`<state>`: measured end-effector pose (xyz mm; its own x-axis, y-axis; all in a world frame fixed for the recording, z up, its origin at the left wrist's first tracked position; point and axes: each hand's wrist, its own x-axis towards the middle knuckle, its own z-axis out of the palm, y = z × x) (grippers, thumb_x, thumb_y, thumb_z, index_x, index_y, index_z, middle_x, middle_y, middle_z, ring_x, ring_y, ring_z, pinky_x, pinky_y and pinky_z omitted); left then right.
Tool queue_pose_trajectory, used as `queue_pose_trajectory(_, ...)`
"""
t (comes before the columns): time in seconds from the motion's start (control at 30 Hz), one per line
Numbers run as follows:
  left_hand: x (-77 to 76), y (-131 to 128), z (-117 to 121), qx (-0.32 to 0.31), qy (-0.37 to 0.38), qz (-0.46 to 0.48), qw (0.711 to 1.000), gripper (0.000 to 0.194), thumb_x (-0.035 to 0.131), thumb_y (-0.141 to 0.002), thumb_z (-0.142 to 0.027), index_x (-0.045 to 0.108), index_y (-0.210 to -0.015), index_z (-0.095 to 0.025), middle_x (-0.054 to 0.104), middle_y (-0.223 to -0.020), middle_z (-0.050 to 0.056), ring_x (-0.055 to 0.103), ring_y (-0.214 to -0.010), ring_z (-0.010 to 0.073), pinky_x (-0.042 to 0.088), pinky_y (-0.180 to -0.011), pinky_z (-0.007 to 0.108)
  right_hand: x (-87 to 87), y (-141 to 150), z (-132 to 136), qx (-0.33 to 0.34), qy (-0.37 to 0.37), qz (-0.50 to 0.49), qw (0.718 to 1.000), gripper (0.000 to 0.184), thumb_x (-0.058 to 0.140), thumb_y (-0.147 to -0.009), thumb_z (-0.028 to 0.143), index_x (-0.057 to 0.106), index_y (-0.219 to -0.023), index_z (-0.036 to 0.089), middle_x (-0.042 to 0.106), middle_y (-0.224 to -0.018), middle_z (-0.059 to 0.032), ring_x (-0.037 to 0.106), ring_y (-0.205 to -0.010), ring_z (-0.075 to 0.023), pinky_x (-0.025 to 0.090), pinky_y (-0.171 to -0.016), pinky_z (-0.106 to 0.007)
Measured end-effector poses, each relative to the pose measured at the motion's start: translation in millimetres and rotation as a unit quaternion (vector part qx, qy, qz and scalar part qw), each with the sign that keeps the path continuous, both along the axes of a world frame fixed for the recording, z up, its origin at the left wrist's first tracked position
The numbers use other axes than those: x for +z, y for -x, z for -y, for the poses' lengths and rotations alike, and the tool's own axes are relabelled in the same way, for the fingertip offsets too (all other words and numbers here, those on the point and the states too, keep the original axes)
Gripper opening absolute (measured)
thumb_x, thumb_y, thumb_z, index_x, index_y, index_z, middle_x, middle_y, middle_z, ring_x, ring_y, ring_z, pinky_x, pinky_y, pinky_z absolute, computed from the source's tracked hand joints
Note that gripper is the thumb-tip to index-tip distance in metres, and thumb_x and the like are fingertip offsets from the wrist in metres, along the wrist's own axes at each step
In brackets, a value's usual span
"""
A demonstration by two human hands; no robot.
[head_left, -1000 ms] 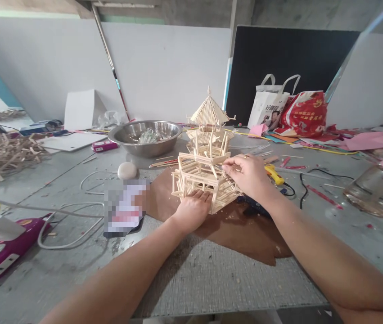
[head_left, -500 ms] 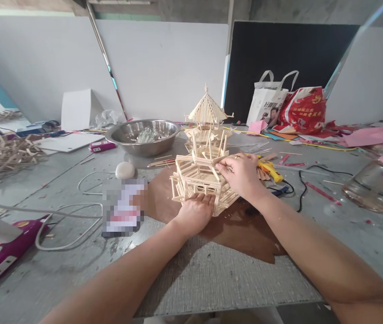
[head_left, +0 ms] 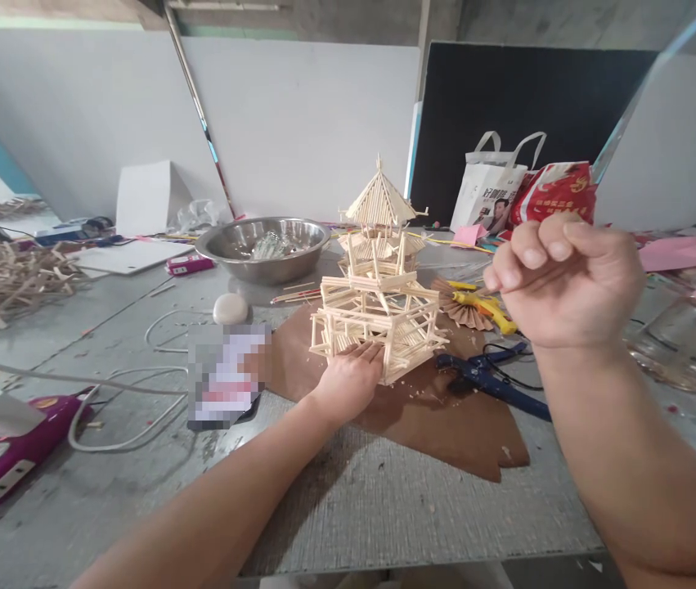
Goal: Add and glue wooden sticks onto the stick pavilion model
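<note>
A tiered pagoda model [head_left: 378, 307] of thin pale wooden sticks stands upright, with a pointed roof on top and an open-railed lower tier. My left hand [head_left: 351, 380] is at the front of that lower tier, its fingers reaching in at the railing and gripping the model; the fingertips are partly hidden. My right hand [head_left: 568, 282] is raised to the right, apart from the model, with its fingers curled into a loose fist; nothing shows in it. Under the model lies a brown sheet [head_left: 433, 429].
Blue-handled pliers [head_left: 495, 384] and a yellow glue gun [head_left: 488, 309] lie right of the model. A metal basin [head_left: 265, 249], a white rounded object [head_left: 231, 309] and a purple power strip [head_left: 22, 442] are at left. Bags [head_left: 488, 192] stand behind; a glass jar [head_left: 679, 352] is far right.
My right hand has left the model's upper right railing and moved right and up, closing into a fist. My left hand stays at the lower front. The pliers are now uncovered.
</note>
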<state>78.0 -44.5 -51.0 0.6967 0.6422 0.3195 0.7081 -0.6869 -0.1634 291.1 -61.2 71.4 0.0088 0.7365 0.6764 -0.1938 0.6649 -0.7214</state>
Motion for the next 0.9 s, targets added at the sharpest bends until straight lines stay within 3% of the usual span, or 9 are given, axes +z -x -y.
queue_pose_trajectory(0.1, 4.5, 4, -2, 0.01, -0.006, 0.026, 1.0, 0.029, 0.045, -0.07, -0.007, 0.056, -0.097, -0.008, 0.059, -0.102, 0.012, 0.055, -0.096, 0.0197, 0.043, -0.084, 0.03, -7.6, -3, -6, -0.026, 0.067, 0.055, 0.996, 0.027, 0.05, -0.073, 0.032, 0.043, -0.051, 0.019, 0.041, -0.046, 0.0046, 0.038, -0.033, -0.0047, 0.028, -0.031, -0.019)
queue_pose_trajectory(0.23, 11.3, 8, -2, 0.049, -0.011, 0.03, 0.998, 0.018, 0.045, -0.071, -0.009, 0.058, -0.083, -0.011, 0.062, -0.087, 0.009, 0.059, -0.082, 0.0191, 0.048, -0.074, 0.029, -28.6, 14, -19, -0.018, 0.234, 0.218, 0.947, 0.023, 0.052, -0.073, 0.037, 0.057, -0.068, 0.016, 0.046, -0.04, 0.005, 0.034, -0.026, -0.0031, 0.021, -0.027, -0.018)
queue_pose_trajectory(0.43, 11.3, 9, -2, 0.029, -0.024, 0.036, 0.999, 0.018, 0.043, -0.073, -0.009, 0.058, -0.082, -0.011, 0.062, -0.083, 0.009, 0.059, -0.081, 0.0184, 0.048, -0.072, 0.029, -52.5, 39, -23, 0.009, 0.255, 0.276, 0.927, 0.027, 0.047, -0.076, 0.04, 0.057, -0.07, 0.015, 0.055, -0.046, 0.0021, 0.04, -0.026, -0.0038, 0.025, -0.028, -0.016)
queue_pose_trajectory(0.53, 7.4, 8, -3, 0.017, -0.023, 0.043, 0.999, 0.018, 0.043, -0.073, -0.01, 0.057, -0.082, -0.012, 0.062, -0.082, 0.008, 0.059, -0.08, 0.0184, 0.048, -0.071, 0.029, -57.4, 45, -21, 0.031, 0.281, 0.259, 0.924, 0.024, 0.046, -0.077, 0.037, 0.055, -0.071, 0.016, 0.058, -0.047, 0.0016, 0.04, -0.025, -0.0041, 0.024, -0.027, -0.016)
queue_pose_trajectory(0.7, 3.3, 7, -3, 0.005, -0.022, 0.057, 0.998, 0.021, 0.043, -0.071, -0.008, 0.057, -0.087, -0.013, 0.061, -0.085, 0.008, 0.058, -0.082, 0.0179, 0.048, -0.073, 0.029, -58.7, 52, -17, 0.16, 0.356, 0.142, 0.91, 0.013, 0.048, -0.076, 0.031, 0.048, -0.076, 0.018, 0.058, -0.047, 0.0035, 0.043, -0.025, -0.0068, 0.027, -0.026, -0.016)
queue_pose_trajectory(0.9, -1.2, 6, -3, -0.016, -0.038, 0.07, 0.997, 0.024, 0.042, -0.072, -0.009, 0.055, -0.092, -0.012, 0.06, -0.088, 0.008, 0.057, -0.086, 0.0182, 0.047, -0.074, 0.029, -62.5, 62, -13, 0.212, 0.376, 0.09, 0.897, 0.021, 0.049, -0.075, 0.033, 0.05, -0.064, 0.015, 0.059, -0.047, 0.0017, 0.047, -0.028, -0.0073, 0.034, -0.028, -0.017)
